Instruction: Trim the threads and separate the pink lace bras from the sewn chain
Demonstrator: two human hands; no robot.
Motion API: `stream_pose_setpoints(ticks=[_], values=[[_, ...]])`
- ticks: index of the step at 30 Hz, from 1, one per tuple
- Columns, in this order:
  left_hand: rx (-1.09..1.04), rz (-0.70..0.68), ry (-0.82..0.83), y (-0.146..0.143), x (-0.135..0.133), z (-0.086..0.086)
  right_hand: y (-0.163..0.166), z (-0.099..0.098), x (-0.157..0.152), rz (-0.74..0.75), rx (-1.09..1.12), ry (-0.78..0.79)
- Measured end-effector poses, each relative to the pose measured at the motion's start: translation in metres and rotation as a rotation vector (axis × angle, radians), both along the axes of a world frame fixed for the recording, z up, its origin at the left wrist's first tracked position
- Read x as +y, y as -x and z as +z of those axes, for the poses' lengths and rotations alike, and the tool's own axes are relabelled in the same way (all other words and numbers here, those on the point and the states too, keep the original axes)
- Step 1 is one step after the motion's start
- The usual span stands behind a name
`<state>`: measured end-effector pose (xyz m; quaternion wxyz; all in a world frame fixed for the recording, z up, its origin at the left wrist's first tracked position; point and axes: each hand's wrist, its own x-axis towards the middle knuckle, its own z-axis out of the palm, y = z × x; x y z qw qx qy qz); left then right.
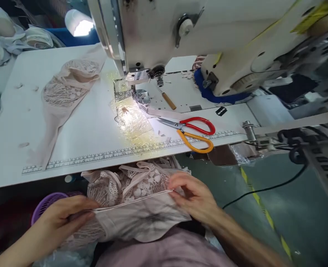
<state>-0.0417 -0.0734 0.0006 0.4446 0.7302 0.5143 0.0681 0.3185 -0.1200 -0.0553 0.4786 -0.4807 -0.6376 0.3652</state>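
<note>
My left hand (66, 217) pinches the left end of a pale pink lace bra piece (141, 218). At its other end, my right hand (193, 193) grips the same edge between thumb and fingers. The edge is drawn out nearly straight between both hands, over my lap and just below the table's front edge. Behind it lies a heap of similar lace pieces (138, 181) with scalloped trims and straps. Another lace piece with a cup shape (69, 85) is spread on the left of the white table (91, 129).
A sewing machine (152, 40) with a lit lamp (79, 24) stands over the table. Scissors (182, 128) with red and orange handles, a wooden-handled tool (168, 100) and a razor blade (221, 111) lie near it. A purple basket (45, 204) sits below left; bra cups (2, 27) are stacked far left.
</note>
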Motion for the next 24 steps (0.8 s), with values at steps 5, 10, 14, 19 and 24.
stream_pose_setpoints(ticks=[5, 10, 14, 19, 24], values=[[-0.108, -0.202, -0.193, -0.005, 0.003, 0.013, -0.004, 0.006, 0.0, 0.116, 0.012, -0.18], [-0.12, -0.251, -0.257, -0.005, -0.003, 0.016, -0.003, 0.02, 0.004, 0.159, -0.003, -0.246], [-0.084, -0.253, -0.284, -0.003, -0.007, 0.015, -0.002, 0.031, 0.005, 0.191, -0.047, -0.249], [-0.013, -0.281, -0.305, -0.002, -0.003, 0.015, 0.002, 0.014, 0.006, 0.06, 0.059, -0.035], [-0.021, -0.287, -0.251, -0.007, 0.0, 0.017, 0.004, -0.009, 0.005, 0.053, 0.189, 0.397]])
